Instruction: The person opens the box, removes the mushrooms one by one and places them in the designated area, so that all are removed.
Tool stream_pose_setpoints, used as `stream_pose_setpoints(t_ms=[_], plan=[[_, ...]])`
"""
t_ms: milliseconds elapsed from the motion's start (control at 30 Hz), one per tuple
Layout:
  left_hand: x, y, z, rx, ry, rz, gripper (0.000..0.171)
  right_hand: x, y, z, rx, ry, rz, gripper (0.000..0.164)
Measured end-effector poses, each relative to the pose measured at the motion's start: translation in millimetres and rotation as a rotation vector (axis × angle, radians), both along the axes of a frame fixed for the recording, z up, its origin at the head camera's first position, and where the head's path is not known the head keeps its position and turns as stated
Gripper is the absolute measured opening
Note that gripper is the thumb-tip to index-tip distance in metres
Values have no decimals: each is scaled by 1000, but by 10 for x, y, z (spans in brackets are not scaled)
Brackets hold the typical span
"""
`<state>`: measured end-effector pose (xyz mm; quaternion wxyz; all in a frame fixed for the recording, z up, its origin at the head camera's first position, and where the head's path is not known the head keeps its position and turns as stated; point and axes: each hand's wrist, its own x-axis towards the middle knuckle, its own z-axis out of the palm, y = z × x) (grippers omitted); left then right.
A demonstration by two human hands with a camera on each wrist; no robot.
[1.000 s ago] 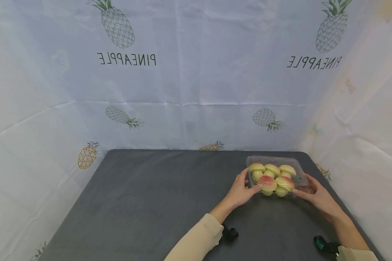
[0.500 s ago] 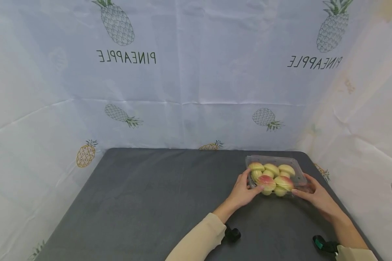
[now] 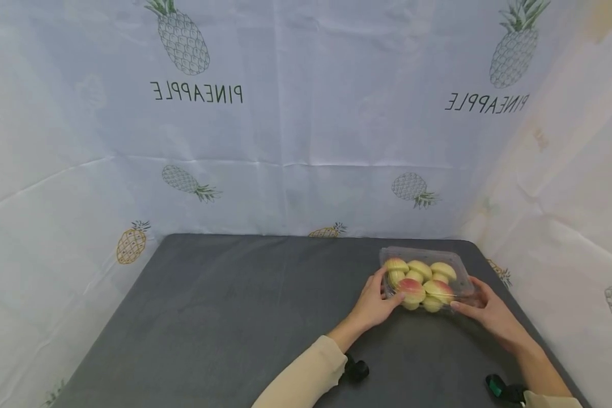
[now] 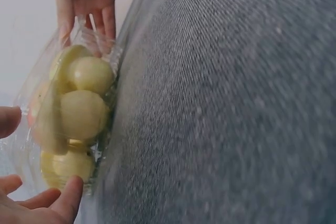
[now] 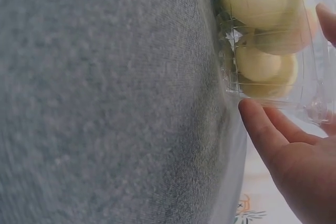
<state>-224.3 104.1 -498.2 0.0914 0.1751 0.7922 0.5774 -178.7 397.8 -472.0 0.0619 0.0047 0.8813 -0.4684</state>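
Observation:
A clear plastic clamshell box [image 3: 451,262] rests at the far right of the dark table. Packed inside are several mushroom-shaped yellow pieces [image 3: 411,288], a few with reddish caps. My left hand [image 3: 371,305] grips the box's left end, thumb at the front edge and fingers round the side. At the opposite end my right hand [image 3: 496,317] holds it the same way. In the right wrist view, the fingertips of the right hand [image 5: 299,161] sit low against the box's end wall. The left wrist view shows the box's underside right at the cloth.
A grey-black cloth covers the table [image 3: 209,317], reaching well to the left of the box. Pale curtains [image 3: 306,113] printed with pineapples hang behind and on both sides. Black wrist devices [image 3: 357,370] sit below the beige sleeves [image 3: 306,374].
The head view has shifted slightly. Both hands keep their hold on the box, and it stays at practically the same spot on the table.

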Motion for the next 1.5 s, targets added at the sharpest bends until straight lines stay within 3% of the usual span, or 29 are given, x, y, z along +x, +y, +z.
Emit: stream_pose_setpoints(t_ms=[767,1500], plan=[[5,-258,51,-45,0,22,77,4,-234,50,37,8,6,100],[47,-494,71,-73,4,49,80,8,-457,50,4,-14,27,98]])
